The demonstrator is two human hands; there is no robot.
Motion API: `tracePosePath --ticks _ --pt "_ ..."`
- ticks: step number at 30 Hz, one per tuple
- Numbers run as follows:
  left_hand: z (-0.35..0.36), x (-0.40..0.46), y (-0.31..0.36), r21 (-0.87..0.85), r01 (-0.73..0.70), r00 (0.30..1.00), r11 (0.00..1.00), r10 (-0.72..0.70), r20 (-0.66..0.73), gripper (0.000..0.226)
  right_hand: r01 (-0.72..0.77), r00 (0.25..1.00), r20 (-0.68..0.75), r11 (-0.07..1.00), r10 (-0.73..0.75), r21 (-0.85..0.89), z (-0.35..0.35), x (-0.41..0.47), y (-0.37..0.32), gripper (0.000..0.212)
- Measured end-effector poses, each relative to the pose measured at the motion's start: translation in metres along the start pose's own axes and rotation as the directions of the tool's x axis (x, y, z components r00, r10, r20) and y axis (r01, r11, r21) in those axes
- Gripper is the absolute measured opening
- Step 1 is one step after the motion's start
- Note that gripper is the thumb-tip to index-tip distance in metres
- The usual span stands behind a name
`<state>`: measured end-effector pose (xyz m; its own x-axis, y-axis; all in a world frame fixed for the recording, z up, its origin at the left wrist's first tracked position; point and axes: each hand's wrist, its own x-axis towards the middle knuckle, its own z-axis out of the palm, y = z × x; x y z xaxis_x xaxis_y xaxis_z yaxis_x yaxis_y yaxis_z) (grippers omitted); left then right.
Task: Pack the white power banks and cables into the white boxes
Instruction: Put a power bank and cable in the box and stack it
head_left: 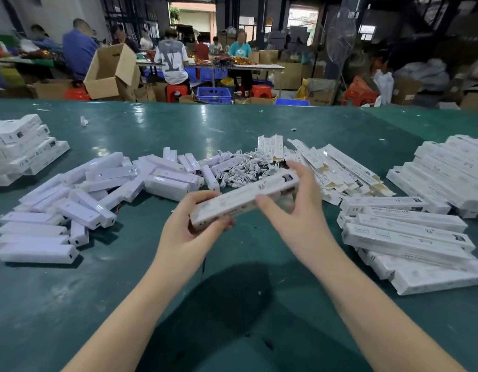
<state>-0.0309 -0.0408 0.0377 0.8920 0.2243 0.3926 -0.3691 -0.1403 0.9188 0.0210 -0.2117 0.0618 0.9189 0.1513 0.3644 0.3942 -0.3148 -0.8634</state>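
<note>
**Q:** Green desk (232, 124) surface: what occupied it?

**A:** Loose white power banks (79, 194) lay heaped at centre left of the frame. A tangle of white cables (245, 167) sat at centre, just beyond the hands. Flattened boxes (337, 167) fanned out right of the cables. Filled white boxes (404, 234) were stacked at lower right, with further stacks at the far right (452, 167) and the upper left (20, 149). Workers sat at tables among cardboard cartons in the background.

**Q:** Status of the hands?

**A:** The left hand (189, 226) gripped the near end of one white box (245, 197), fingers curled round it. The right hand (296, 202) was at the far portion of the same box, thumb against its near side, fingers extended over the top. The image there was blurred, so whether those fingers gripped or merely touched could not be determined.

**Q:** Box position?

**A:** Held above the desk at frame centre, slanting from lower left to upper right.
</note>
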Motion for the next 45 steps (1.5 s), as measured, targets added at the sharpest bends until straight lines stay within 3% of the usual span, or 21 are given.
tracePosePath --ticks 2,4,5,7,9,13,16,19,22,25,27,29,31,34,38,42,45 --pt "0.001 -0.002 0.001 -0.030 0.009 0.996 1.000 -0.006 0.094 0.031 0.267 0.962 0.085 0.841 -0.258 -0.470 -0.019 -0.013 -0.003 0.068" --pt "0.005 -0.004 0.001 -0.037 0.031 0.980 0.999 -0.023 0.198 0.033 0.408 0.913 0.279 0.679 -0.297 -0.611 -0.030 -0.028 -0.004 0.061" --pt "0.007 -0.006 0.001 -0.037 0.054 0.968 0.998 -0.043 0.246 0.035 0.427 0.902 0.341 0.658 -0.264 -0.621 -0.034 -0.037 -0.002 0.055" --pt "0.012 -0.009 0.001 -0.064 0.119 0.936 0.991 -0.091 0.339 0.044 0.403 0.910 0.359 0.657 -0.209 -0.637 -0.048 -0.051 0.005 0.043" --pt "0.014 -0.010 0.001 -0.115 0.211 0.911 0.971 -0.153 0.382 0.056 0.326 0.943 0.285 0.659 -0.172 -0.678 -0.073 -0.060 0.013 0.036" --pt "0.014 -0.008 0.000 -0.120 0.256 0.925 0.959 -0.207 0.319 0.046 0.143 0.989 0.098 0.586 -0.108 -0.798 -0.135 -0.065 0.035 0.031" --pt "0.013 -0.009 -0.004 -0.028 0.250 0.921 0.968 -0.228 0.315 0.023 -0.002 1.000 0.010 0.544 0.019 -0.839 -0.163 -0.062 0.047 0.035" --pt "0.013 -0.008 -0.010 0.167 0.197 0.930 0.966 -0.238 0.282 0.020 -0.193 0.979 -0.130 0.495 0.158 -0.847 -0.174 -0.059 0.059 0.028" --pt "0.020 -0.007 -0.007 0.149 0.118 0.967 0.982 -0.148 0.207 0.024 -0.253 0.964 -0.165 0.531 0.208 -0.809 -0.182 -0.059 0.069 0.051" --pt "0.039 -0.002 0.005 0.125 0.063 0.947 0.990 -0.099 0.306 0.027 -0.330 0.936 -0.185 0.570 0.298 -0.753 -0.198 -0.052 0.079 0.078" --pt "0.060 0.004 0.011 0.204 0.038 0.899 0.978 -0.123 0.421 0.043 -0.397 0.914 -0.220 0.630 0.342 -0.667 -0.212 -0.041 0.087 0.082" --pt "0.092 0.008 0.013 0.312 0.021 0.855 0.950 -0.179 0.487 0.076 -0.446 0.894 -0.291 0.726 0.340 -0.523 -0.222 -0.029 0.092 0.072" --pt "0.130 0.008 0.010 0.335 0.013 0.835 0.942 -0.195 0.514 0.102 -0.471 0.873 -0.335 0.787 0.353 -0.398 -0.225 -0.019 0.097 0.059" --pt "0.184 0.006 -0.001 0.343 0.014 0.830 0.939 -0.203 0.520 0.115 -0.502 0.860 -0.305 0.785 0.409 -0.362 -0.222 -0.008 0.104 0.060" --pt "0.228 -0.001 -0.010 0.308 0.038 0.890 0.951 -0.173 0.423 0.097 -0.465 0.884 -0.260 0.789 0.388 -0.402 -0.221 0.006 0.105 0.058" --pt "0.249 -0.015 -0.008 0.391 0.050 0.950 0.919 -0.165 0.266 0.084 -0.448 0.894 -0.238 0.735 0.380 -0.509 -0.223 0.018 0.100 0.057" --pt "0.253 -0.021 -0.002 0.424 0.043 0.945 0.905 -0.175 0.276 0.082 -0.327 0.944 -0.266 0.643 0.193 -0.693 -0.216 0.028 0.092 0.053"
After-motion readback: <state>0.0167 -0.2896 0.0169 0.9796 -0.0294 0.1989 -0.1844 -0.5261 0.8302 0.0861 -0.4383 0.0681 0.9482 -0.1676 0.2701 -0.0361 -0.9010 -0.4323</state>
